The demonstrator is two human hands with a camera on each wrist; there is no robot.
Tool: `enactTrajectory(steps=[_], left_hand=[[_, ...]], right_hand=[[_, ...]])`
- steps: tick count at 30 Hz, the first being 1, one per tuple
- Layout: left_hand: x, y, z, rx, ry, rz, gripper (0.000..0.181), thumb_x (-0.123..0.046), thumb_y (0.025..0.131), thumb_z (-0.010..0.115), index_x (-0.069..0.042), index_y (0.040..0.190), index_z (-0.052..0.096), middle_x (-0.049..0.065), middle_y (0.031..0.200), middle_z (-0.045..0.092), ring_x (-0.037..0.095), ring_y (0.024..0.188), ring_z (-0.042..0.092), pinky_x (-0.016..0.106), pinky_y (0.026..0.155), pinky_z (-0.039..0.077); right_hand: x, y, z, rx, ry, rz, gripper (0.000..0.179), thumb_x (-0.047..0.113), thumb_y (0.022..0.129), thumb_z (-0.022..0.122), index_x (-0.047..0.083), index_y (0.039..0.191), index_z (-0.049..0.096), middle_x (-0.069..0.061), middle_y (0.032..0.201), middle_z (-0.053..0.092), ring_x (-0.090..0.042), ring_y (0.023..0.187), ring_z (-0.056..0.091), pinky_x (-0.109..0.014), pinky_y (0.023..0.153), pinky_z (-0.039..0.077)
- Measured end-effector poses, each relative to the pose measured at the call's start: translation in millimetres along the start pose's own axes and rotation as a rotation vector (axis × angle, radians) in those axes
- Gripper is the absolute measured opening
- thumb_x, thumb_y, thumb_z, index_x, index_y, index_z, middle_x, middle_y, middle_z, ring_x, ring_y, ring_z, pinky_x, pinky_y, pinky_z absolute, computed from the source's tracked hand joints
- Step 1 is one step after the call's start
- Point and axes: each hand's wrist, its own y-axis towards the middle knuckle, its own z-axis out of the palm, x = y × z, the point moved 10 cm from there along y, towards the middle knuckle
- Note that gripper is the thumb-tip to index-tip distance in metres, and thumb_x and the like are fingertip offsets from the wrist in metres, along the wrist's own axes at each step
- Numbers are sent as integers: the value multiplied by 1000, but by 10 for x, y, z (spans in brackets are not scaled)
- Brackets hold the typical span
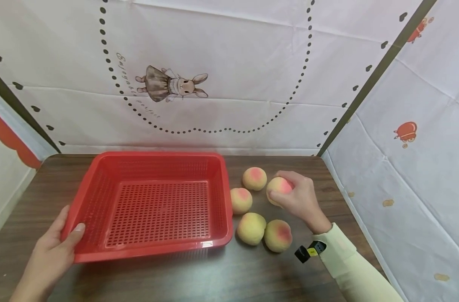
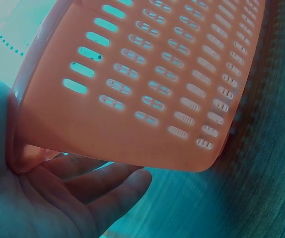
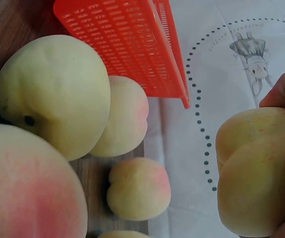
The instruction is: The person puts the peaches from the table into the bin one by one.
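Note:
My left hand [image 1: 50,251] grips the near left corner of a red plastic basket [image 1: 229,209], thumb over the rim. In the left wrist view, fingers [image 2: 117,198] of that hand reach beneath the rim, beside the slotted wall [image 2: 132,124]. To the right of the basket, my right hand [image 1: 299,197] holds a yellow-pink peach [image 1: 277,188] between thumb and fingers. The right wrist view shows this held peach [image 3: 254,173] apart from the others. Near it lie a far peach [image 1: 254,178], one at the basket wall [image 1: 241,201], and two nearer peaches [image 1: 251,228] [image 1: 278,235], side by side.
Everything stands on a dark wood-grain table [image 1: 169,277]. A white printed cloth [image 1: 229,75] with a rabbit figure hangs behind it, and another cloth panel [image 1: 421,180] borders the right side. On the right wrist sits a small black device [image 1: 309,251]. The basket's inside shows only its perforated floor.

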Motion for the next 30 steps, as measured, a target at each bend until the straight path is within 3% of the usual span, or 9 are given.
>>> enactTrajectory(steps=[6, 7, 9, 12, 16, 18, 21, 25, 30], left_hand=[[6, -20, 8, 1, -8, -7, 81, -42, 110, 44, -21, 166, -12, 35, 165, 23, 43, 117, 58, 44, 80, 63], [5, -24, 7, 1, -6, -6, 81, -42, 110, 44, -21, 166, -12, 35, 165, 22, 43, 117, 58, 41, 79, 64], [-1, -28, 2, 4, -12, 1, 80, -41, 111, 43, -21, 166, -11, 35, 166, 22, 27, 113, 62, 29, 75, 64], [-15, -29, -3, 2, -5, 12, 79, -41, 111, 43, -21, 166, -10, 34, 166, 22, 27, 115, 61, 10, 66, 55], [-27, -22, -2, 6, -12, 26, 79, -41, 111, 41, -20, 166, -11, 35, 167, 21, 42, 126, 54, 12, 65, 57], [-30, -19, 2, 13, -16, 45, 78, -41, 111, 41, -20, 166, -11, 36, 165, 22, 16, 114, 62, 11, 66, 56], [-25, -17, 5, 25, -25, 71, 78, -40, 111, 41, -20, 166, -11, 37, 164, 23, -19, 96, 45, 8, 66, 52], [-7, -16, 2, 32, -28, 69, 78, -41, 111, 41, -21, 166, -11, 37, 164, 23, -21, 95, 41, 5, 66, 47], [-1, -21, -4, 32, -32, 61, 78, -42, 111, 41, -22, 166, -11, 36, 165, 22, -23, 96, 37, 3, 66, 46]], right_hand=[[101, 50, 93, 28, 35, -10, 15, 23, 76, 81, 32, 83, 71, 8, 77, 65, -13, 64, 59, -26, 53, 50], [117, 55, 104, 28, 37, -14, 15, 23, 75, 81, 31, 84, 72, 8, 78, 66, -12, 64, 59, -26, 53, 50], [148, 65, 133, 33, 47, -21, 15, 23, 75, 81, 29, 87, 74, 7, 79, 67, -12, 64, 59, -25, 54, 51], [196, 82, 174, 41, 56, -38, 15, 24, 76, 81, 27, 89, 75, 6, 80, 68, -11, 63, 59, -25, 54, 50], [250, 110, 227, 50, 53, -55, 16, 25, 76, 81, 24, 91, 76, 4, 82, 69, -12, 65, 59, -25, 55, 50], [277, 124, 244, 51, 48, -62, 20, 25, 75, 81, 22, 94, 77, 3, 86, 72, -12, 69, 61, -25, 58, 51], [323, 154, 281, 52, 36, -79, 28, 24, 74, 80, 17, 101, 79, -1, 97, 77, -14, 78, 67, -26, 65, 55], [391, 209, 353, 75, 48, -79, 30, 25, 76, 79, 16, 105, 79, 1, 102, 78, -14, 82, 68, -29, 68, 57], [507, 287, 480, 120, 58, -101, 17, 25, 76, 77, 25, 94, 75, 9, 87, 70, -12, 68, 61, -27, 56, 52]])
